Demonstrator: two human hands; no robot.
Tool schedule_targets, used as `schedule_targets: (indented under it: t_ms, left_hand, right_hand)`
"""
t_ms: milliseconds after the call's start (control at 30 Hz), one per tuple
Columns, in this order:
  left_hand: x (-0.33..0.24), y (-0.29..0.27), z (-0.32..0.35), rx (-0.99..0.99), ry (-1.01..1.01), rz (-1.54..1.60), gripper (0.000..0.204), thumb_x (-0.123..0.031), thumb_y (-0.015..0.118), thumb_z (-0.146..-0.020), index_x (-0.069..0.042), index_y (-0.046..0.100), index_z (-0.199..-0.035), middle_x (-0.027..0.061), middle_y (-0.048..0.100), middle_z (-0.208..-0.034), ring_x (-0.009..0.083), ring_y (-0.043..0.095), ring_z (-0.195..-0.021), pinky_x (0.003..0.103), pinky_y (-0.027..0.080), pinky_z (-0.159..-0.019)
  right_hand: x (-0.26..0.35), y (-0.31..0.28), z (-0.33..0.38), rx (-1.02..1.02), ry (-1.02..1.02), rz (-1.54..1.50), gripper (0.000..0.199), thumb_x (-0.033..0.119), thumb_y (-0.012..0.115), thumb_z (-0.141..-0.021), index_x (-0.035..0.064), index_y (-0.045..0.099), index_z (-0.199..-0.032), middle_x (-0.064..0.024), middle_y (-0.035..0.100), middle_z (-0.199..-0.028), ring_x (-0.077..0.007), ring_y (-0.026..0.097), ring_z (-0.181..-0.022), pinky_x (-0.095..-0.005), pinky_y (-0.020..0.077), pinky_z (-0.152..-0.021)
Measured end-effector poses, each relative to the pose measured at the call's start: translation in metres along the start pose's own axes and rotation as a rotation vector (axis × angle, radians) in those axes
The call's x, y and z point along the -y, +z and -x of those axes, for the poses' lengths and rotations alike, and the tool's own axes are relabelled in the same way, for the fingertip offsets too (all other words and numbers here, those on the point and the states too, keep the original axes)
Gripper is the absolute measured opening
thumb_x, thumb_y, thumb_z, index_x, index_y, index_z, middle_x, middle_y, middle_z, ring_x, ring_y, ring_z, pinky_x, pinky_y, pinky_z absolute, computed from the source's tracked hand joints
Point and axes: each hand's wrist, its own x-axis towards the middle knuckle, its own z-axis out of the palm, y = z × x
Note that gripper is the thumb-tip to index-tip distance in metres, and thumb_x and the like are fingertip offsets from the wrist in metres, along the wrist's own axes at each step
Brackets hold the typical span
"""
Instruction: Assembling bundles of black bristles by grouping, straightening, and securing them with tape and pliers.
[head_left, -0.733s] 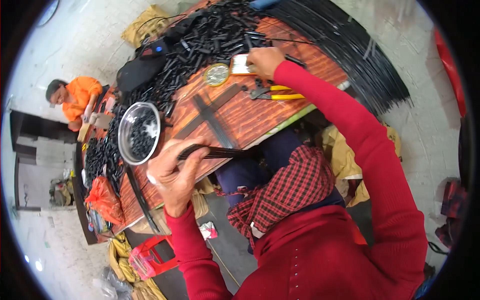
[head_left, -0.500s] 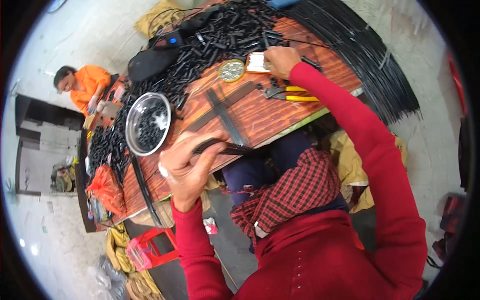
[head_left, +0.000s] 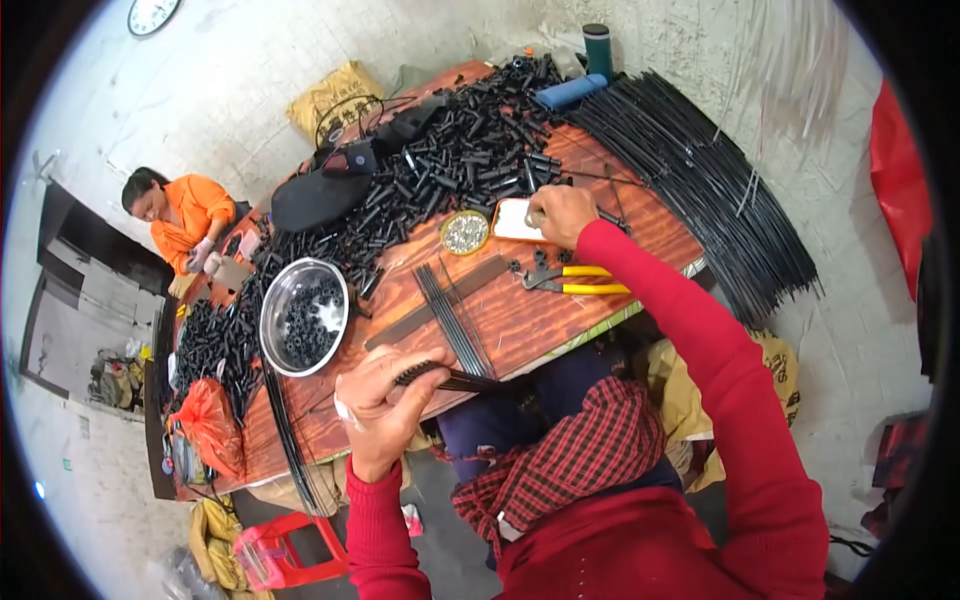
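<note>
A bundle of thin black rods (head_left: pixel 455 379) is gripped in the closed left hand (head_left: pixel 378 405), low centre of frame at the table (head_left: pixel 560 330) edge. The right hand (head_left: pixel 560 213), upper centre, is curled over a white phone (head_left: pixel 515 218); its grip cannot be told. Yellow pliers (head_left: pixel 580 282) are seen just below.

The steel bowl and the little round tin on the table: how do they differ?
The steel bowl is much larger and holds black tube pieces; the little round tin holds small pale, shiny bits. The bowl sits near the left hand, the tin beside the right hand. Both are round and open-topped.
</note>
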Motion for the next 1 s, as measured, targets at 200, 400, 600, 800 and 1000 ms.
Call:
schedule_targets:
  t_ms: [200, 400, 600, 800, 1000]
  left_hand:
    - [0.007, -0.002, 0.003, 0.028, 0.083, 0.015, 0.022, 0.003, 0.073, -0.080, 0.003, 0.074, -0.102, 0.0125, 0.075, -0.085, 0.0153, 0.066, -0.076, 0.026, 0.049, -0.069]
    - [0.006, 0.000, 0.007, 0.024, 0.043, 0.051, 0.023, 0.004, 0.072, -0.081, 0.004, 0.073, -0.105, 0.0131, 0.075, -0.088, 0.0158, 0.067, -0.078, 0.026, 0.051, -0.071]
    - [0.001, 0.001, 0.010, 0.008, 0.004, 0.019, 0.023, 0.002, 0.073, -0.079, 0.000, 0.075, -0.102, 0.0104, 0.077, -0.089, 0.0178, 0.070, -0.077, 0.029, 0.051, -0.074]
    - [0.003, 0.003, 0.003, -0.005, 0.011, -0.010, 0.023, 0.000, 0.073, -0.080, 0.000, 0.075, -0.103, 0.0080, 0.077, -0.089, 0.0168, 0.070, -0.076, 0.029, 0.052, -0.075]
    - [0.004, 0.006, -0.004, -0.022, 0.039, 0.037, 0.022, -0.003, 0.074, -0.082, 0.000, 0.075, -0.104, 0.0076, 0.077, -0.089, 0.0161, 0.070, -0.076, 0.029, 0.052, -0.074]
  right_hand:
    - [0.012, -0.009, -0.002, -0.042, -0.104, 0.015, 0.011, 0.019, 0.069, -0.082, 0.0134, 0.077, -0.087, -0.0085, 0.072, -0.091, -0.0300, 0.070, -0.086, -0.0446, 0.0554, -0.076]
    - [0.014, -0.015, -0.001, -0.067, -0.160, 0.053, 0.009, 0.018, 0.069, -0.083, 0.0136, 0.077, -0.086, -0.0075, 0.071, -0.090, -0.0297, 0.070, -0.085, -0.0435, 0.0560, -0.076]
    - [0.005, -0.008, -0.002, -0.065, -0.172, 0.162, 0.008, 0.017, 0.066, -0.085, 0.0117, 0.072, -0.085, -0.0088, 0.068, -0.088, -0.0300, 0.068, -0.086, -0.0441, 0.0542, -0.075]
    - [0.010, -0.019, -0.003, -0.046, -0.208, 0.078, 0.010, 0.015, 0.062, -0.086, 0.0106, 0.066, -0.093, -0.0120, 0.067, -0.089, -0.0344, 0.066, -0.086, -0.0466, 0.0510, -0.075]
    - [0.051, -0.063, 0.014, -0.005, -0.281, -0.142, 0.016, 0.015, 0.063, -0.088, 0.0078, 0.069, -0.102, -0.0113, 0.069, -0.097, -0.0301, 0.067, -0.090, -0.0421, 0.0520, -0.078]
